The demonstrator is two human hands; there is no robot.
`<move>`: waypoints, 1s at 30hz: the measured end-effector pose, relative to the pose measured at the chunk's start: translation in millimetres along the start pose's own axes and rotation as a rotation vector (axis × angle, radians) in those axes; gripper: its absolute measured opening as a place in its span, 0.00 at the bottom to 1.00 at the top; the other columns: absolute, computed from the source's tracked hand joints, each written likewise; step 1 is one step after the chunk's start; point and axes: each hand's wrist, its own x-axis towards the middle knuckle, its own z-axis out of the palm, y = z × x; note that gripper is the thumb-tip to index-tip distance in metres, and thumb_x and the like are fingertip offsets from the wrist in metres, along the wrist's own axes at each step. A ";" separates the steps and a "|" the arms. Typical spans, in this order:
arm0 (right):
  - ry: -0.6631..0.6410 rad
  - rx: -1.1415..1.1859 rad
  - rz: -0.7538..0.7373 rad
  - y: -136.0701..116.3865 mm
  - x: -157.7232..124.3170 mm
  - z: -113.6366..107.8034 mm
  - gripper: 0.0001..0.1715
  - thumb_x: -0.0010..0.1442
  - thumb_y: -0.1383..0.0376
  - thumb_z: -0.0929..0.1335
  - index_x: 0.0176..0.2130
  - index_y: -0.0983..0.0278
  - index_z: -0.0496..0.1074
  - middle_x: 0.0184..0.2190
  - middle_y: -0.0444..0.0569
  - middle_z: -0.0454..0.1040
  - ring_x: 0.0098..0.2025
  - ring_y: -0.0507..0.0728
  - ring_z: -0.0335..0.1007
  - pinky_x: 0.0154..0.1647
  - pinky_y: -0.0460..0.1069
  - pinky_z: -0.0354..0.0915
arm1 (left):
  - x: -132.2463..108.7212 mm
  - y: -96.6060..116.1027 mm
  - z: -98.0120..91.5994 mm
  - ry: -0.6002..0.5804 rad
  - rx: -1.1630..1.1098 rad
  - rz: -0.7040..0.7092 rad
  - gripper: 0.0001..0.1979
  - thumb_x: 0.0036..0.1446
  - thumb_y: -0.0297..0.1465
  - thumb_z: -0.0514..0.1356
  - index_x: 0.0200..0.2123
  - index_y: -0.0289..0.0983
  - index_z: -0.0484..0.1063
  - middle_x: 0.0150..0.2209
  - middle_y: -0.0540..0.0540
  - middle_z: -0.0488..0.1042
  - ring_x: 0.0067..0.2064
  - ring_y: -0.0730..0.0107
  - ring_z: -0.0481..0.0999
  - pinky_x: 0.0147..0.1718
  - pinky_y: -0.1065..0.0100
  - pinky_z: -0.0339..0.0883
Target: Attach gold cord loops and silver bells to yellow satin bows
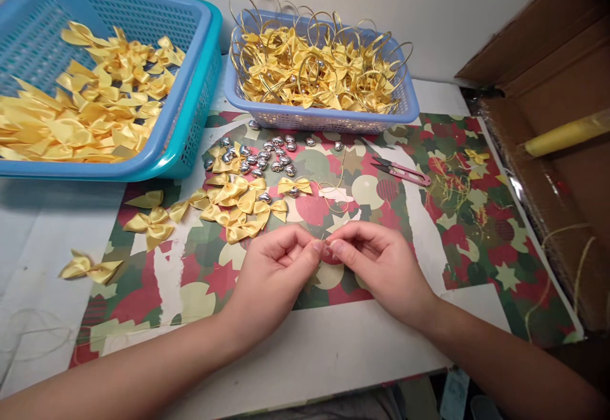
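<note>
Fingertips nearly meeting, my left hand (274, 274) and my right hand (386, 267) both pinch low over the patterned sheet. What lies between them is too small to make out; only a hint of a thin strand shows there. Just beyond the fingers, a fine gold thread (333, 209) curls on the sheet. A yellow ribbon bow (300, 185) with a silver bell (294, 192) on it lies past my left hand. More yellow bows (238, 201) are heaped to its left, with several loose silver bells (276, 153) behind them.
A blue basket (190, 89) of yellow bows stands at left. Behind, a smaller basket (309, 118) holds bows with bells and gold loops. Pink thread snips (405, 173) lie right of centre, near thread scraps (448, 182). A cardboard box (548, 58) borders the right side.
</note>
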 end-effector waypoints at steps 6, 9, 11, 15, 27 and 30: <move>0.006 -0.011 -0.007 0.4 0.0 0.0 0.08 0.59 0.58 0.71 0.33 0.61 0.77 0.29 0.46 0.76 0.33 0.53 0.71 0.36 0.49 0.70 | -0.2 -2.1 0.4 0.008 -0.005 0.009 0.14 0.53 0.36 0.60 0.20 0.37 0.66 0.14 0.58 0.53 0.18 0.80 0.48 0.15 0.77 0.42; 0.004 -0.009 -0.008 0.9 -0.1 0.4 0.08 0.59 0.59 0.71 0.33 0.61 0.77 0.29 0.45 0.76 0.33 0.53 0.71 0.36 0.49 0.70 | -0.1 -2.8 0.2 0.011 -0.001 0.016 0.14 0.53 0.36 0.60 0.19 0.37 0.66 0.14 0.58 0.53 0.18 0.81 0.48 0.15 0.77 0.42; 0.006 -0.005 -0.006 0.9 -0.2 0.6 0.07 0.59 0.59 0.71 0.33 0.61 0.77 0.29 0.45 0.76 0.33 0.53 0.71 0.36 0.49 0.69 | 0.3 -2.8 0.2 0.010 -0.002 0.026 0.14 0.54 0.36 0.60 0.19 0.37 0.66 0.14 0.58 0.53 0.18 0.81 0.48 0.15 0.77 0.42; 0.009 0.000 0.002 0.0 -0.1 0.6 0.06 0.59 0.60 0.71 0.33 0.61 0.77 0.29 0.45 0.76 0.33 0.53 0.71 0.37 0.50 0.69 | 1.3 -3.0 1.0 0.008 -0.004 0.042 0.14 0.55 0.34 0.60 0.19 0.37 0.66 0.15 0.58 0.53 0.18 0.81 0.48 0.15 0.77 0.42; 0.000 0.050 0.000 -0.9 0.8 -0.8 0.05 0.60 0.61 0.71 0.33 0.60 0.76 0.30 0.44 0.77 0.34 0.52 0.72 0.37 0.48 0.69 | -0.1 -5.2 -0.7 0.016 -0.015 0.060 0.12 0.57 0.35 0.60 0.23 0.36 0.70 0.16 0.58 0.56 0.18 0.81 0.50 0.15 0.77 0.43; -0.036 0.071 0.009 -4.2 1.3 -4.5 0.05 0.61 0.62 0.70 0.33 0.60 0.75 0.29 0.43 0.76 0.33 0.51 0.71 0.35 0.46 0.69 | -0.4 -7.8 -1.8 0.024 0.001 0.065 0.13 0.59 0.36 0.59 0.25 0.36 0.72 0.16 0.57 0.58 0.18 0.80 0.52 0.15 0.77 0.45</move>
